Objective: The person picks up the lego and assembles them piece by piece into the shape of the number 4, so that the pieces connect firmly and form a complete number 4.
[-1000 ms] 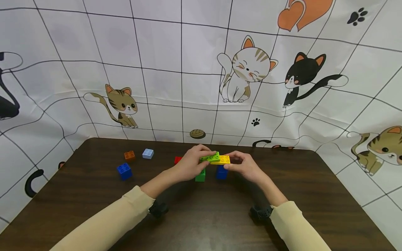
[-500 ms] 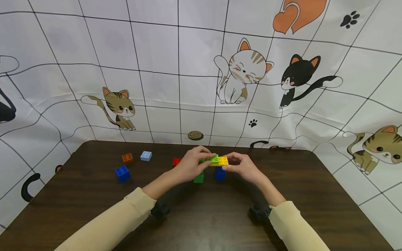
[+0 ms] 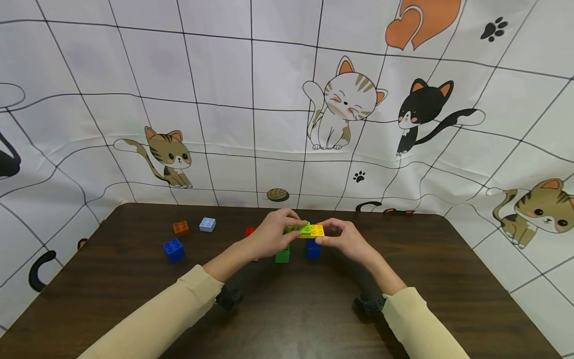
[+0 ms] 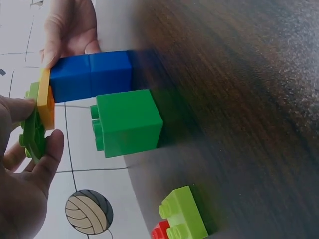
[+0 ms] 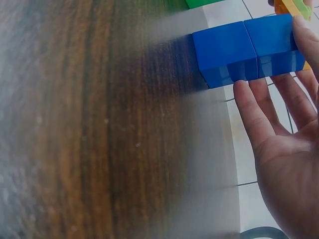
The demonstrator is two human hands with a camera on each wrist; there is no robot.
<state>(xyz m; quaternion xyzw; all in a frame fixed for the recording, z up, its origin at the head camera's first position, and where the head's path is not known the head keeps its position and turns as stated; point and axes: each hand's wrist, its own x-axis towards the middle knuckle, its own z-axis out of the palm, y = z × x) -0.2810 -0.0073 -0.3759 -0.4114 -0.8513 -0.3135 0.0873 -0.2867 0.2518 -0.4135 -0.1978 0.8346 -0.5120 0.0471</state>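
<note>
Two stacked blue bricks (image 3: 313, 249) stand on the table with a flat yellow brick (image 3: 317, 231) across their top. My left hand (image 3: 270, 235) pinches a lime green brick (image 3: 305, 229) between thumb and fingers. That brick lies over the yellow one, overhanging its left end; whether the studs are fully joined I cannot tell. My right hand (image 3: 347, 240) holds the yellow brick and the upper blue brick from the right, its thumb at their near side in the right wrist view. A taller green brick (image 4: 129, 122) stands just left of the blue stack, apart from it.
A red brick (image 3: 249, 231) shows partly behind my left hand; a lime brick (image 4: 185, 214) touches a red one in the left wrist view. Orange (image 3: 181, 228), light blue (image 3: 208, 224) and blue (image 3: 174, 250) bricks lie farther left on the table (image 3: 305, 319).
The lime green brick has come down slightly and lies flatter over the yellow brick. Both hands keep their hold. The head view has shifted a little.
</note>
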